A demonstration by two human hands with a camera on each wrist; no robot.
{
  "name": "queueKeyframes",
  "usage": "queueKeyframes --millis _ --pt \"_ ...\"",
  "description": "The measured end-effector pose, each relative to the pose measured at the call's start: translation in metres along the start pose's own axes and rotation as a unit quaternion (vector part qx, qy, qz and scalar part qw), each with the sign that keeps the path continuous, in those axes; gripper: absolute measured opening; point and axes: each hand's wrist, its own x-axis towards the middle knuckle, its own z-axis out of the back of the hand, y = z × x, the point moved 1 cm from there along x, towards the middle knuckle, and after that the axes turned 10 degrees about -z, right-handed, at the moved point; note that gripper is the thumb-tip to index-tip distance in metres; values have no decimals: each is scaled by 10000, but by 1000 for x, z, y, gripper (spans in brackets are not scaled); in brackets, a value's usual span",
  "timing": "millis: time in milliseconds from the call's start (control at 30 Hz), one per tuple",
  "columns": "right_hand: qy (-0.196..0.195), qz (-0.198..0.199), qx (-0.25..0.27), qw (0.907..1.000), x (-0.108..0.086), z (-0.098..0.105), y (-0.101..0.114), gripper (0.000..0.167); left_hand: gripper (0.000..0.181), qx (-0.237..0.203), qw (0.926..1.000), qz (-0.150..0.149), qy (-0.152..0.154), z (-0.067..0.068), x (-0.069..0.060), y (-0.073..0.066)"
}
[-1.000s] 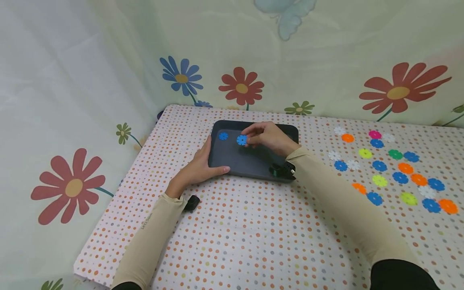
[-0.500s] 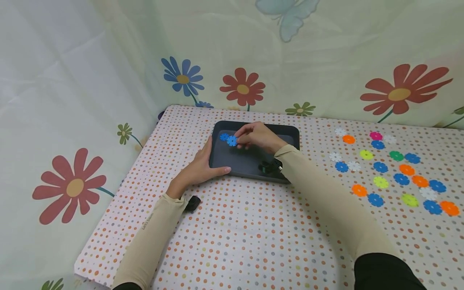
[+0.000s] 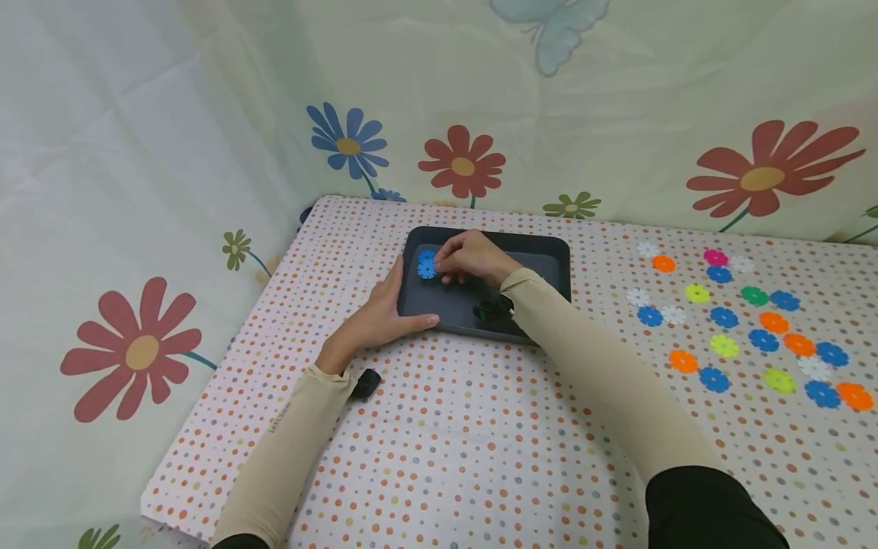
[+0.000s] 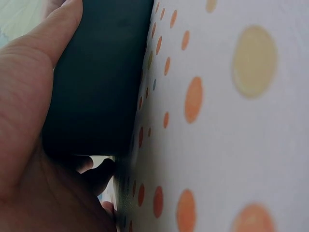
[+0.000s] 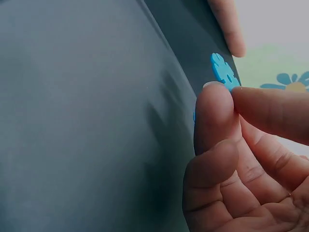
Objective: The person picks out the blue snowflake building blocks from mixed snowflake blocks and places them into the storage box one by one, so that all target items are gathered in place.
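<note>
A: Nearest us on the spotted worktop (image 3: 425, 457), the left grip (image 3: 380, 316) lies spread round the near-left corner of the dark tray (image 3: 449, 303), fingers down the side, thumb along the front. Bracing it, I'd say, not clenching.

B: And reaching over, here's the right grip (image 3: 473, 257), thumb and forefinger pinching the held blue disc (image 3: 426, 270)! It's at the tray's left end, just this side of the other blue disc (image 3: 427, 255).

A: Touching?

B: They meet or overlap from the head view; can't tell which.

A: So what's the step?

B: Bringing one disc up to its match, I reckon, whether to lay it alongside or fit the pair together. The next move calls for fine lining-up, then a gentle release, the tray kept from sliding.

A: The left wrist view misses both discs, but look, there's the tray's outer wall, thumb against it, right down by the worktop.

B: The right wrist view gives us the slant: the held disc tilts beyond the fingertips, notches showing. A mere sliver of blue peeps past the thumb, probably the other one.

A: And only the head view catches the loose discs (image 3: 682, 361), scattered well apart to the right, with the whole flowered curtain (image 3: 274, 152) behind!
</note>
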Motion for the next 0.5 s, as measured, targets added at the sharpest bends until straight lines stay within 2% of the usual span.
queueKeyframes --millis 267,500 --pt "-215 -259 -136 9993 7 -7 2 12 133 -17 10000 61 64 -1 0 -1" --pt "-345 -192 -313 9987 10 -10 1 9 132 21 10000 26 25 0 0 0"
